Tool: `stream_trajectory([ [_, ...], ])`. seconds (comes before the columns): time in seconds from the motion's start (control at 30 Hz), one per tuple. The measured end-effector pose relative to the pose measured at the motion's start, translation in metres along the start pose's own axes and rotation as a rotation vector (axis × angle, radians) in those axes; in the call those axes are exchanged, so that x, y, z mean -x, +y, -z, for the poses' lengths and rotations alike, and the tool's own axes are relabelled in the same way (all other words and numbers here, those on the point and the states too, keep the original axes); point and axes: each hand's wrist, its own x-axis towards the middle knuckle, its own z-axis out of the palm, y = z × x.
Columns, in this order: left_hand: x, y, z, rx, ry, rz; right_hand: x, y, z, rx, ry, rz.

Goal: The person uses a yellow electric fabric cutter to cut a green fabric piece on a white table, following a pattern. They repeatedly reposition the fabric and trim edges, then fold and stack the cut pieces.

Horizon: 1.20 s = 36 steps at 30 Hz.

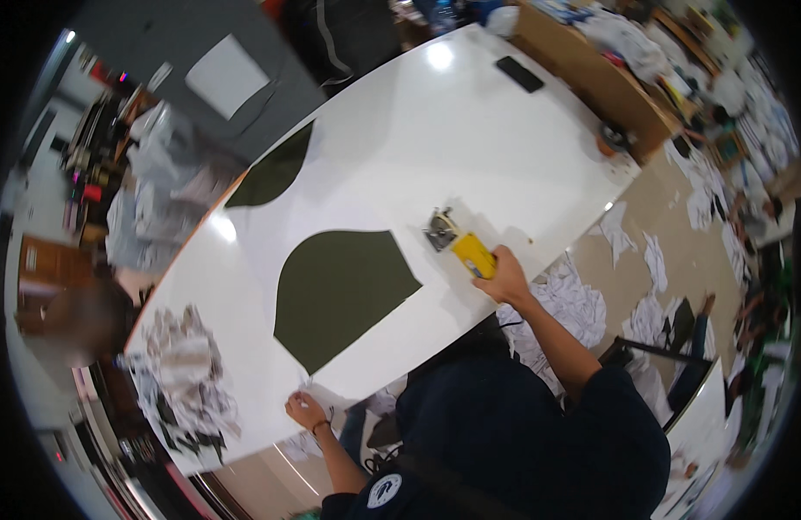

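My right hand (504,277) grips the yellow handle of an electric cutter (470,251), whose metal head rests over the white table (548,156). My left hand (305,407) is closed at the near table edge, just below a dark green cut piece (340,295); a small pale bit shows by its fingertips, too small to name. The green piece lies flat with a curved top edge. A second, smaller green piece (275,165) lies beyond it along the table's far left edge, partly on or beside white paper.
A heap of white and green scraps (184,381) covers the table's left end. A phone (518,74) and an orange pot (610,143) lie toward the back right, by a cardboard strip (591,87). Plastic bags (158,191) stand beyond the table. Fabric (556,321) litters the floor.
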Motion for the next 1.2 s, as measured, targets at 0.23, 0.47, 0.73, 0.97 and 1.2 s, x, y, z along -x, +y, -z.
stream_trajectory([
  [0.23, -0.011, 0.019, -0.020, 0.076, 0.187, 0.250, 0.070, -0.028, 0.033, 0.224, -0.226, -0.035],
  [0.47, -0.017, 0.040, -0.023, -0.029, 0.229, 0.205, 0.105, -0.038, 0.038, 0.364, -0.337, 0.077],
  [0.73, -0.013, 0.040, -0.017, 0.017, 0.205, 0.264, 0.104, -0.058, 0.019, 0.367, -0.389, 0.063],
  [0.97, -0.015, 0.039, -0.018, 0.072, 0.243, 0.252, 0.092, -0.064, 0.008, 0.431, -0.369, 0.053],
  [1.2, -0.015, 0.038, -0.019, 0.077, 0.253, 0.259, 0.080, -0.069, 0.002, 0.417, -0.359, 0.096],
])
